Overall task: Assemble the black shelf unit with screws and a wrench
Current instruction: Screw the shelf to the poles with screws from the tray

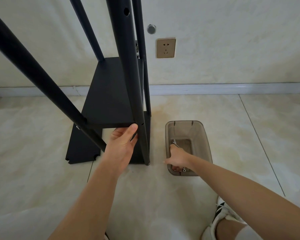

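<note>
The black shelf unit stands on the tiled floor against the wall, with several round black posts [130, 70] rising past the camera. A black shelf board [109, 101] sits between the posts above a lower board [83, 149]. My left hand [123, 144] holds the front right corner of the shelf board, thumb on its edge, next to the front right post. My right hand [177, 157] reaches down into a translucent brown bin [204, 141] with its fingers curled. A metal wrench [175, 142] and small screws [184, 169] lie in the bin by that hand; whether it grips anything is hidden.
A wall socket [166, 48] and a round metal fitting [151, 29] are on the wall behind the unit. A grey skirting board [232, 89] runs along the floor. My white shoe [222, 215] shows at the lower right.
</note>
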